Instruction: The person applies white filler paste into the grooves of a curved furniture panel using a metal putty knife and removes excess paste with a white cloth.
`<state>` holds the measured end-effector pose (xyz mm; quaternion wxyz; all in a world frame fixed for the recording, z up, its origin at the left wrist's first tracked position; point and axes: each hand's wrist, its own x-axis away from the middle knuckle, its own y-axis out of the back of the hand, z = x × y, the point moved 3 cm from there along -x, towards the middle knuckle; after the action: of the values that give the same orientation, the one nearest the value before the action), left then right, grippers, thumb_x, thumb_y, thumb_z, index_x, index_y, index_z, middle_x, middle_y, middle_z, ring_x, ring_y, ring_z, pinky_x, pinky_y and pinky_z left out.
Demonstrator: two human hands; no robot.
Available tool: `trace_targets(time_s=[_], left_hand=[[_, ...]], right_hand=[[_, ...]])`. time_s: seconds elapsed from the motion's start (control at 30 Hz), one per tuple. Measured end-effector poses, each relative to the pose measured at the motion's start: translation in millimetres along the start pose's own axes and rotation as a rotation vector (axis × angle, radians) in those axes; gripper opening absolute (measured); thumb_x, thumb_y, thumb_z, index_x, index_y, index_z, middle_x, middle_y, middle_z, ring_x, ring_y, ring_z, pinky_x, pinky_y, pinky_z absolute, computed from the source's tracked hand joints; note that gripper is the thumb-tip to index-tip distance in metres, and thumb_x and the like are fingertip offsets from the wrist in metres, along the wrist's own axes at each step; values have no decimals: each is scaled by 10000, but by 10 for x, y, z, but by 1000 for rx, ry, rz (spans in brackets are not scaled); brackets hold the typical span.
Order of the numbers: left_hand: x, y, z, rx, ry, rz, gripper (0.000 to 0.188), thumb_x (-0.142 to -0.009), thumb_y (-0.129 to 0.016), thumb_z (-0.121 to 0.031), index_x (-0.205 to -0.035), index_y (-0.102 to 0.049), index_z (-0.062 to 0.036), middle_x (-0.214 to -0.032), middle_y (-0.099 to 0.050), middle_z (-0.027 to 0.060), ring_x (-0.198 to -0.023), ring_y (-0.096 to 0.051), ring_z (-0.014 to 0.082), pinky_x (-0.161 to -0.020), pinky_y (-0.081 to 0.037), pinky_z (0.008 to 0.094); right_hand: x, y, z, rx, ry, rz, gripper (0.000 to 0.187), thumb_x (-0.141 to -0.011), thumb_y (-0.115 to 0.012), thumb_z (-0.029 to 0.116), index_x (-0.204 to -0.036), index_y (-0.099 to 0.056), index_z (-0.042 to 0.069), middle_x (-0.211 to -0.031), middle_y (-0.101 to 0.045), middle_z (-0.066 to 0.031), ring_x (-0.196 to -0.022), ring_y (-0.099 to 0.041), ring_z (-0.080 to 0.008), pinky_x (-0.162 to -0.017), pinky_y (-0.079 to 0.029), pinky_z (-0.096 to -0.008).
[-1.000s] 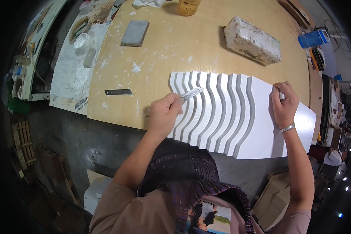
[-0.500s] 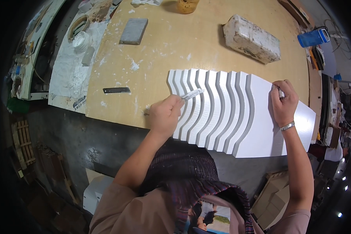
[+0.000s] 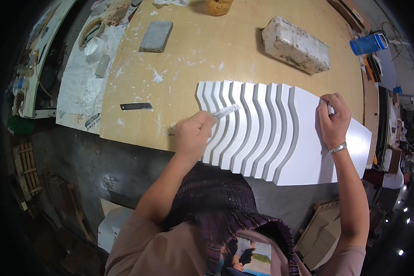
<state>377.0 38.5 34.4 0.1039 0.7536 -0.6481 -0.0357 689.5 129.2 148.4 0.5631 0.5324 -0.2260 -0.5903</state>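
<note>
A white panel (image 3: 310, 152) with wavy stepped ridges lies across the front of the table, its lower edge overhanging the table's front. My left hand (image 3: 192, 133) is closed around a flat, narrow, white-smeared strip (image 3: 226, 111), perhaps a small putty blade; its tip reaches over the ridges near the panel's left end. My right hand (image 3: 336, 120) rests in a fist on the smooth right part of the panel. Something small and whitish (image 3: 330, 109) shows between its fingers, too hidden to name. A metal band circles that wrist.
A black blade (image 3: 136, 106) lies left of the panel on the wooden table (image 3: 179, 60). Farther back are a grey flat block (image 3: 156, 37), a dirty white block (image 3: 295, 45) and an amber container (image 3: 220, 6). A white tub (image 3: 94, 49) stands on the left side surface.
The strip in my left hand has shifted very slightly over the ridges. My right hand keeps its place on the panel, and the whole view has drifted a little.
</note>
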Motion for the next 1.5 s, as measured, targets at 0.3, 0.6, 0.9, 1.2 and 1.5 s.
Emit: trace_targets(time_s=[0.3, 0.6, 0.9, 1.2, 1.5], left_hand=[[34, 17, 16, -6, -2, 26, 136, -905, -646, -98, -811, -655, 1, -551, -558, 74, -483, -535, 131, -492, -412, 293], [61, 6, 67, 10, 36, 58, 143, -907, -646, -100, -811, -660, 4, -553, -558, 70, -485, -521, 121, -487, -407, 293], [53, 25, 62, 5, 55, 64, 134, -903, -646, -87, -808, -661, 6, -541, -533, 31, -494, -483, 81, -477, -380, 275], [70, 18, 88, 45, 86, 57, 138, -900, -643, -78, -799, -657, 14, -528, -508, 23, -495, -458, 67, -473, -354, 263], [124, 38, 77, 51, 139, 75, 164, -898, -665, -105, -789, -661, 17, -549, -524, 5, -528, -450, 55, -490, -364, 265]], right_hand=[[-1, 5, 3, 2, -1, 4, 73, -814, -606, 65, -812, -651, 7, -710, -568, -106, -604, -539, -244, -575, -428, -341], [5, 5, -5, -3, 1, 1, 71, -812, -602, 63, -810, -650, 10, -711, -572, -101, -607, -540, -245, -578, -430, -337], [10, -2, -15, -9, -2, -2, 68, -810, -604, 66, -808, -650, 17, -710, -572, -100, -606, -535, -248, -577, -427, -342], [9, 0, -18, -8, 15, -3, 78, -817, -612, 85, -807, -656, 21, -716, -580, -97, -606, -539, -251, -577, -430, -338], [2, -1, -23, 2, 29, 17, 97, -831, -604, 87, -824, -662, 9, -732, -587, -105, -618, -551, -259, -587, -438, -349]])
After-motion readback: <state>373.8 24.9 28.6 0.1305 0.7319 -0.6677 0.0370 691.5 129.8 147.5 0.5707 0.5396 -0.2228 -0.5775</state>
